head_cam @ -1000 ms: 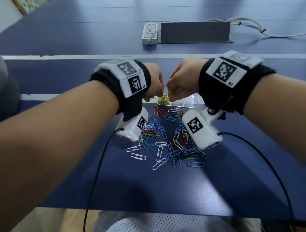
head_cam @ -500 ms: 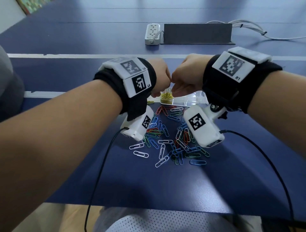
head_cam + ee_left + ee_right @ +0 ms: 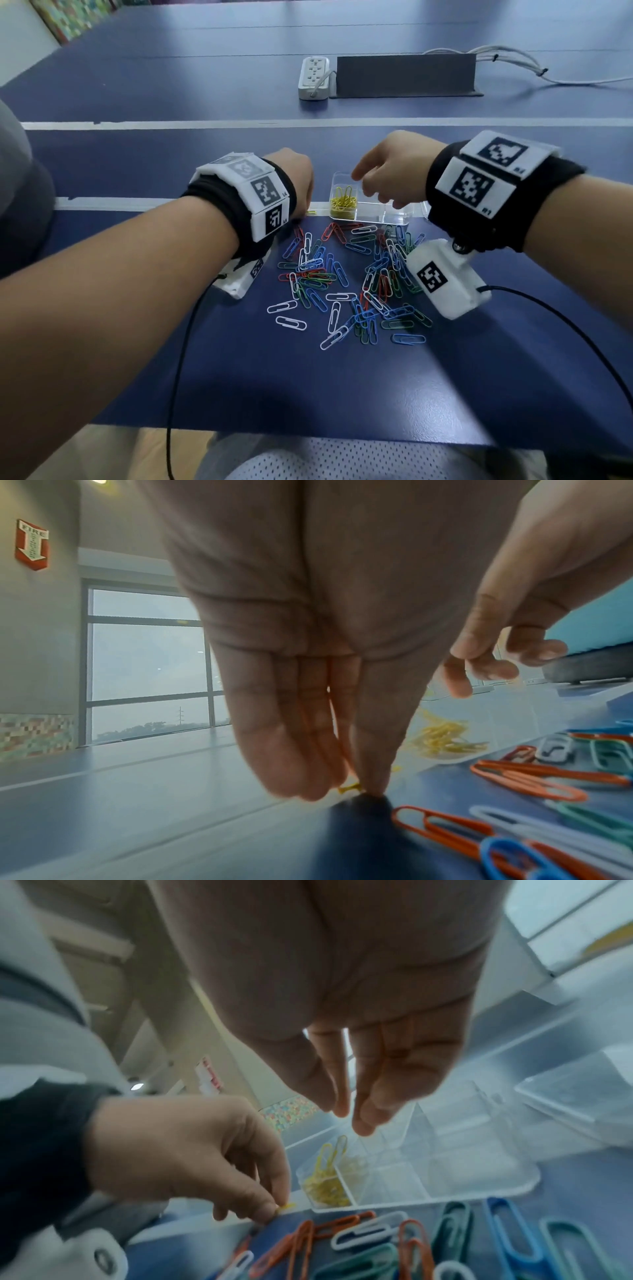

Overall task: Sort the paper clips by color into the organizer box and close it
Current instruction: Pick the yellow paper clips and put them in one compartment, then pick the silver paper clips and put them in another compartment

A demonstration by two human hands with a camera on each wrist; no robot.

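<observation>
The left hand [image 3: 296, 185] presses its fingertips [image 3: 373, 783] onto a stray yellow paper clip [image 3: 286, 1206] lying on the blue table [image 3: 239, 377] just left of the clear plastic organizer box [image 3: 383, 214]; whether it is gripped cannot be told, and the thin, flat clip may slide away. The right hand [image 3: 390, 178] hovers above the box, fingers relaxed and empty, and could knock the open box, whose left compartment holds the yellow clips [image 3: 343, 205].

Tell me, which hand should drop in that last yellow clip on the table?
Left. The left hand already touches the stray yellow paper clip beside the clear plastic organizer box; the right hand hovers empty over it.
</observation>
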